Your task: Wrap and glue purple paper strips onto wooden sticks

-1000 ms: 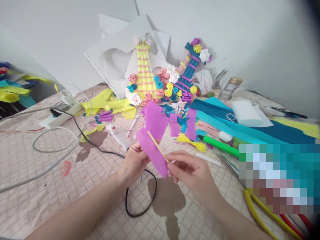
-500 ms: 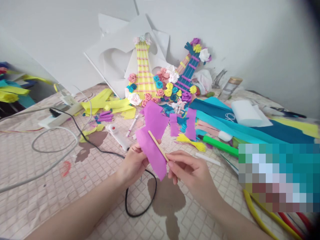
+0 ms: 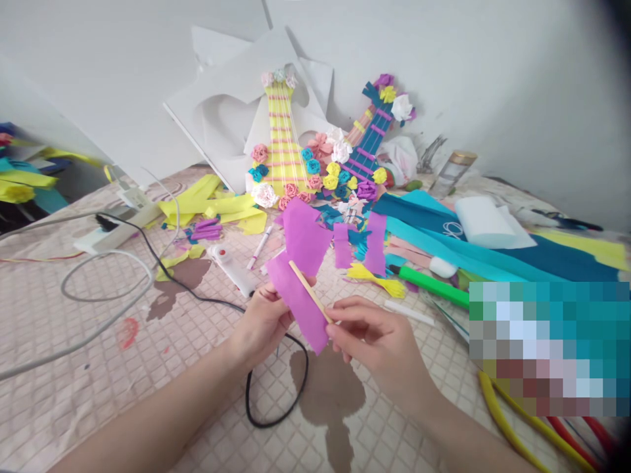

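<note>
While gripping purple paper with left hand, pinching wooden stick against it with right hand, aimed toward eleven o'clock; noting white tool at paper's ten o'clock.

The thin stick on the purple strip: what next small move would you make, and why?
Perhaps roll the thin stick slightly toward the left hand, because it lies along one edge of the purple strip, the right hand pinches its near end, and the left hand holds the strip.
</note>
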A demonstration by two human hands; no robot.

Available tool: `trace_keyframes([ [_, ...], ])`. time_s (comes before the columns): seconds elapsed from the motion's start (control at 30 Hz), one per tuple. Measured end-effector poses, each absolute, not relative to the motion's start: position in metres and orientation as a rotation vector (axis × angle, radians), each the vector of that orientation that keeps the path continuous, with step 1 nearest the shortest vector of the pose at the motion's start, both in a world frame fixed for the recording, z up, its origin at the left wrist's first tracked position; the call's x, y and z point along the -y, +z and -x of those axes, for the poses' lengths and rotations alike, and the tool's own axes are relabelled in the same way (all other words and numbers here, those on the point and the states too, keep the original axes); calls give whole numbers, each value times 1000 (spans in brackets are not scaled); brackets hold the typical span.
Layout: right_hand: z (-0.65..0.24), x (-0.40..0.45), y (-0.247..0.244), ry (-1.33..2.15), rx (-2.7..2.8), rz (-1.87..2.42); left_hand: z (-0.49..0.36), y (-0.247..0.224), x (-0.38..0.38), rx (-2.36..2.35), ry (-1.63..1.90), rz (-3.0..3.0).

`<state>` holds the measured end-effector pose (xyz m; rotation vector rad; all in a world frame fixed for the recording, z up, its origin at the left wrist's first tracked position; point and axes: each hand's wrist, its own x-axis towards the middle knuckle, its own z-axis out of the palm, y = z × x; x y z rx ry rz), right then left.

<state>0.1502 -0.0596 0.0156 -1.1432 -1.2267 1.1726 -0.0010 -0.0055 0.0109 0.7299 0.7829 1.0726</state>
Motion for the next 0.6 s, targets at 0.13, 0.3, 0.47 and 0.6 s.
trace_keyframes([
  [0.13, -150, 59, 17, 1145, 1245, 1175, 1, 10, 5, -804, 1084, -720],
  [0.3, -151, 59, 17, 1155, 1245, 1152, 2, 9, 5, -800, 1079, -723],
  [0.47, -152, 60, 18, 1206, 1122, 1149, 2, 10, 5, -738, 1066, -709],
  [0.6, -152, 60, 19, 1220, 1071, 1159, 2, 10, 6, -696, 1052, -708],
])
